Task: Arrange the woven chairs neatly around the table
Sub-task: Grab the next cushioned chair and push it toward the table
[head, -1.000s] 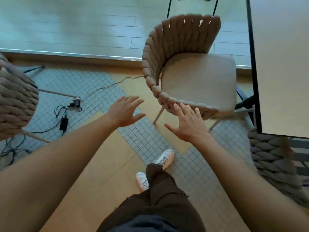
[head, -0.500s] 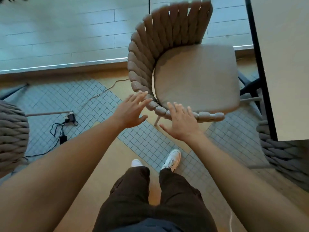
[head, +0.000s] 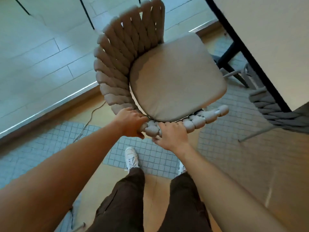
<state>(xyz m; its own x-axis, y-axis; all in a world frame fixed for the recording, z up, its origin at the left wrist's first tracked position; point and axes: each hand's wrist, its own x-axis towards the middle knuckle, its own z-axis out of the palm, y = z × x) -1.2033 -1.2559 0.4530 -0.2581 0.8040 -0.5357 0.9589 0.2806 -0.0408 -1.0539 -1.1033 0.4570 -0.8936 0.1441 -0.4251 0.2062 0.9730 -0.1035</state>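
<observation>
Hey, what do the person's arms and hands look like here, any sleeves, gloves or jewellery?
Both forearms are bare right up to the frame edge, so no sleeves show. The left hand and right hand have no gloves, and no rings, watch or bracelets are visible. Below them the person wears dark brown trousers and white shoes.

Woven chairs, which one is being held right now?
The beige chair with the cushion; both hands grip its woven rim. The grey chair sits untouched under the table.

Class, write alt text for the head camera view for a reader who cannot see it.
Both hands, left and right, grip the woven backrest rim of a beige cushioned chair, seen from above. A dark-edged table stands right of it.
</observation>
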